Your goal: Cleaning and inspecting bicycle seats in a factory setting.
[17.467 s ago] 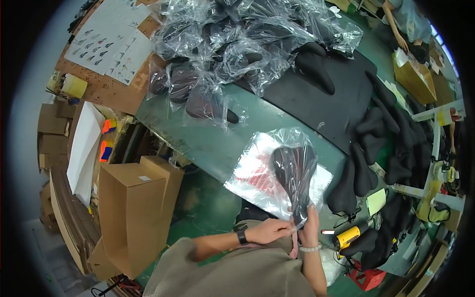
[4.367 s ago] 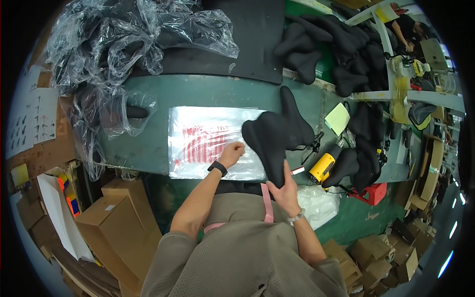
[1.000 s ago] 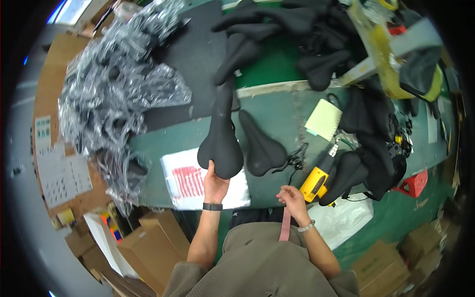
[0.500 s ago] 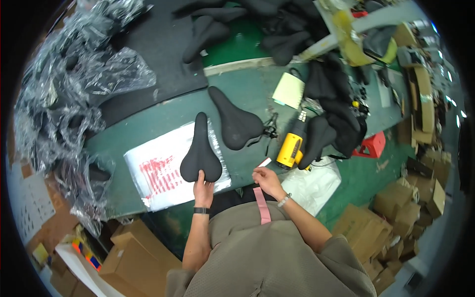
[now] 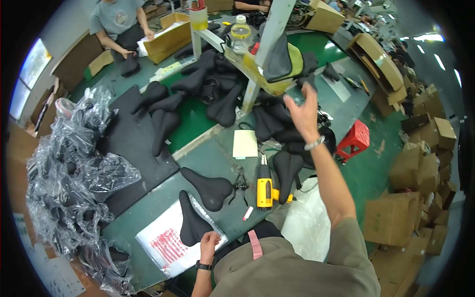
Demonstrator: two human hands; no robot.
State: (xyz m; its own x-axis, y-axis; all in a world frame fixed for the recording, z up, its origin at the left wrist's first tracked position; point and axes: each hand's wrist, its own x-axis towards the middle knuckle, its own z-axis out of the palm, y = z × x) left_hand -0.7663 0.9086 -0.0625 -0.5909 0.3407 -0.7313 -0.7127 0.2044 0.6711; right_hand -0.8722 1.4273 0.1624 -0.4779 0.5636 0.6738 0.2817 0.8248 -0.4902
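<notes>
My left hand (image 5: 209, 242) grips the wide rear end of a black bicycle saddle (image 5: 190, 225). The saddle lies flat on a clear plastic bag with red print (image 5: 166, 247) at the near edge of the green table (image 5: 148, 208). My right hand (image 5: 303, 110) is raised far out to the right with its fingers spread and nothing in it. It hovers over a heap of black saddles (image 5: 277, 119) beside a white post (image 5: 264, 49). A second loose saddle (image 5: 208, 185) lies just beyond the first.
A yellow power tool (image 5: 265, 189), a small white marker (image 5: 248, 214) and a pale paper sheet (image 5: 245, 143) lie on the table. Bagged saddles (image 5: 69, 183) pile up left by a black mat (image 5: 133, 143). A red stool (image 5: 354, 141) and cardboard boxes (image 5: 396, 218) stand right. Another person (image 5: 118, 24) works far off.
My right hand has lifted from the near table edge and reached far out over the saddle heap. My left hand has stayed on the saddle lying on the bag. The view has swung.
</notes>
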